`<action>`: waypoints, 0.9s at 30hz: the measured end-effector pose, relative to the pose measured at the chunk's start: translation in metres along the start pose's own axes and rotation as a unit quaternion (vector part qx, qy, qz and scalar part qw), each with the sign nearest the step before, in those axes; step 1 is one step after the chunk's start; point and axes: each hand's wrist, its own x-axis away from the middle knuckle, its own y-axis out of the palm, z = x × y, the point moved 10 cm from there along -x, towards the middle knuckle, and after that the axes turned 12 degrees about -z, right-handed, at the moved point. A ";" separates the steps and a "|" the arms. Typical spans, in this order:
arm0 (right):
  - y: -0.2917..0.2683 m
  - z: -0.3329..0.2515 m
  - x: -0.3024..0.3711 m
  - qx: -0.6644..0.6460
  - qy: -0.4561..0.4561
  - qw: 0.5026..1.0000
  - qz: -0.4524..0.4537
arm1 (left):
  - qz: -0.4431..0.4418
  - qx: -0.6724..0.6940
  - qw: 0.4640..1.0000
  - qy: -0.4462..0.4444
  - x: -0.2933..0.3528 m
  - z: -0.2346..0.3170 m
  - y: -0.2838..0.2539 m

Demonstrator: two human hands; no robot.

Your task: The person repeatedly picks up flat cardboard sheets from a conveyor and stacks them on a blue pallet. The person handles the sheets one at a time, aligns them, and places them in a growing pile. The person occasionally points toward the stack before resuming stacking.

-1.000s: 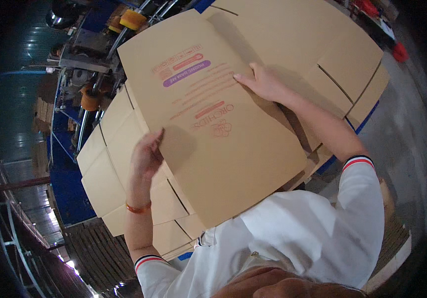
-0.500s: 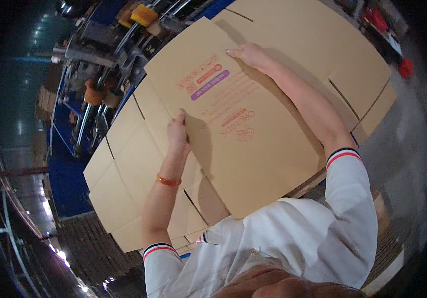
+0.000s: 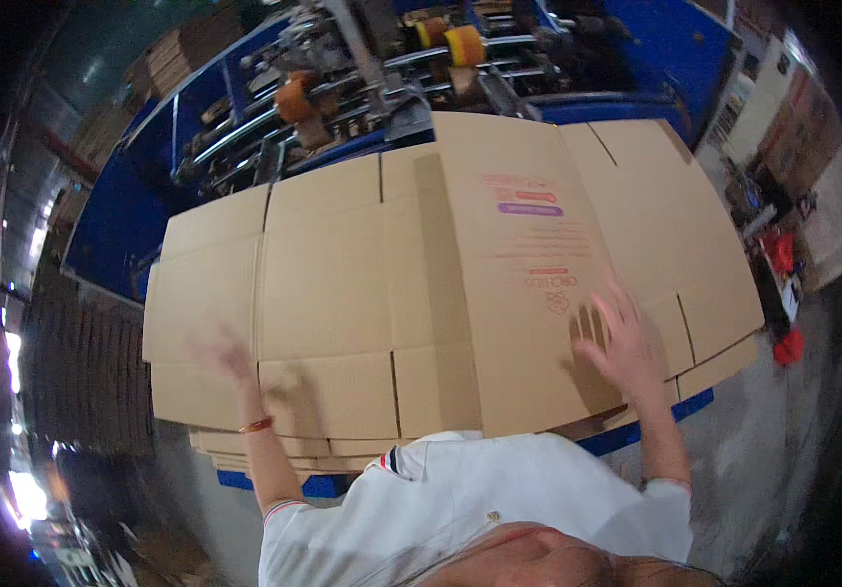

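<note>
The right forearm angles up toward eleven o'clock, its hand (image 3: 623, 344) held palm-down at three o'clock with fingers spread apart, casting a shadow on the printed cardboard panel (image 3: 519, 342), right of centre. The left forearm also leans toward eleven; the left hand (image 3: 226, 354), motion-blurred with fingers seemingly apart, sits between eight and nine o'clock above the plain cardboard (image 3: 328, 279)

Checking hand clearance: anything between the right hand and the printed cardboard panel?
Nothing visible. The right hand is spread over the printed panel; whether it touches is unclear. The left hand, blurred, is over the plain cardboard to the left, out of the way.
</note>
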 end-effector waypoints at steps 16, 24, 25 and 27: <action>0.018 -0.052 0.080 0.033 -0.148 0.954 0.257 | -0.092 0.691 0.621 -0.359 0.008 -0.234 -0.046; 0.003 -0.083 0.078 -0.061 -0.125 0.934 0.330 | -0.174 0.347 0.916 -0.105 -0.025 0.000 -0.128; 0.005 -0.090 0.073 -0.078 -0.130 0.931 0.331 | -0.181 0.317 0.931 -0.009 -0.028 0.034 -0.136; 0.007 -0.080 0.056 -0.112 -0.111 0.931 0.328 | -0.221 0.279 0.932 0.072 -0.012 0.054 -0.117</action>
